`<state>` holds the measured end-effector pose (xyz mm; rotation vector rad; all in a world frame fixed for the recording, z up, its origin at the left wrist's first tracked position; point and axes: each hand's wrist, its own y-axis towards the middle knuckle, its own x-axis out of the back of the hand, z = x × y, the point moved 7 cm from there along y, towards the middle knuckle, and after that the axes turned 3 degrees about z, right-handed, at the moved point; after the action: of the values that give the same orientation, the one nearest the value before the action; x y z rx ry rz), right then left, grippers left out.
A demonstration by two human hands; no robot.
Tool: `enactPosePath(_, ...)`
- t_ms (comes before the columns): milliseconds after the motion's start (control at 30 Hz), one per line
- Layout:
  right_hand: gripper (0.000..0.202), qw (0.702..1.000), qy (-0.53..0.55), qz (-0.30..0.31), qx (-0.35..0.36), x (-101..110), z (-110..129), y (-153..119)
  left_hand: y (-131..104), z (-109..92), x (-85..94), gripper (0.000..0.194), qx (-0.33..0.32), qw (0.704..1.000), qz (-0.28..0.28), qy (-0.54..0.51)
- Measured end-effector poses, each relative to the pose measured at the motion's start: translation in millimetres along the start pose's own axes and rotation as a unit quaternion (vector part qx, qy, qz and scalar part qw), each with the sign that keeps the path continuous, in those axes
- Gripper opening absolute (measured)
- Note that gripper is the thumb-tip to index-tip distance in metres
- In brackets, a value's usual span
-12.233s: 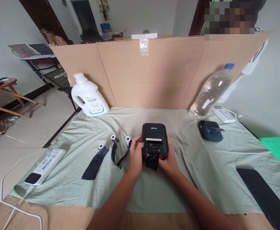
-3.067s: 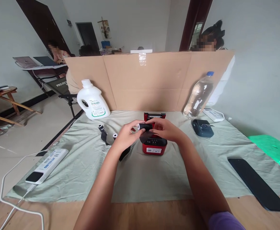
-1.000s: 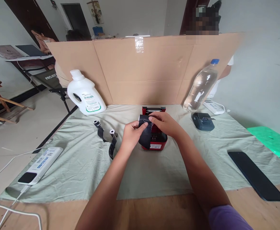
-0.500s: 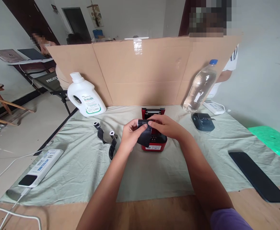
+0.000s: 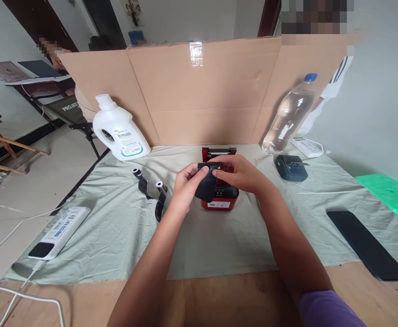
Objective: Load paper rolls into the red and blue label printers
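Between my two hands is a roll of black printer ribbon [image 5: 206, 187], with a loose end hanging down. My left hand [image 5: 188, 181] pinches the roll's left side, thumb on the front. My right hand [image 5: 231, 170] grips its right end, thumb against the black film. Just behind and below stands a small red-and-black label printer [image 5: 220, 202] with its lid raised; the hands and ribbon hide much of its inside. Left of my hands, two white-cored spools [image 5: 159, 185] joined by a crumpled black strip lie on the cloth.
A white detergent jug [image 5: 122, 131] and a water bottle [image 5: 289, 116] lean against a cardboard screen [image 5: 199, 95]. On the right are a dark box-like device [image 5: 291, 168] and a black phone [image 5: 367, 245]. A white power bank [image 5: 59, 234] with a cable lies left. People are behind the screen.
The view has tilted slightly down. My right thumb has slid a little along the ribbon; both hands still hold the roll in front of the printer.
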<state>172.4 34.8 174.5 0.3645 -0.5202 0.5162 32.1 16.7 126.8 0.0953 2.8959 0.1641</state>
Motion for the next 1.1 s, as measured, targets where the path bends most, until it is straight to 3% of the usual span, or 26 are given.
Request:
enactPosePath(167, 0.037, 1.0, 0.01, -0.004, -0.006, 4.0, -0.7, -1.4, -1.9, -4.9, -2.0, 0.034, -0.021, 0.999, 0.002, 0.029)
enactPosePath(500, 0.03, 0.998, 0.031, 0.041, -0.02, 1.0, 0.3, -2.7, 0.2, 7.2, 2.0, 0.049, 0.0, 0.999, -0.032, -0.006)
enactPosePath(700, 0.033, 0.998, 0.037, 0.04, -0.022, 2.0, -3.0, -2.9, -2.4, 4.0, -1.1, 0.081, 0.011, 1.0, 0.012, 0.021)
enactPosePath(867, 0.036, 0.997, 0.058, 0.043, -0.04, 3.1, -3.5, -4.1, -3.6, 4.6, 0.6, 0.09, 0.004, 1.0, -0.009, 0.012)
enactPosePath(1100, 0.034, 0.994, 0.088, -0.002, -0.058, 8.4, -7.7, -2.8, -6.0, 2.2, -0.4, 0.093, -0.004, 1.0, -0.029, 0.008)
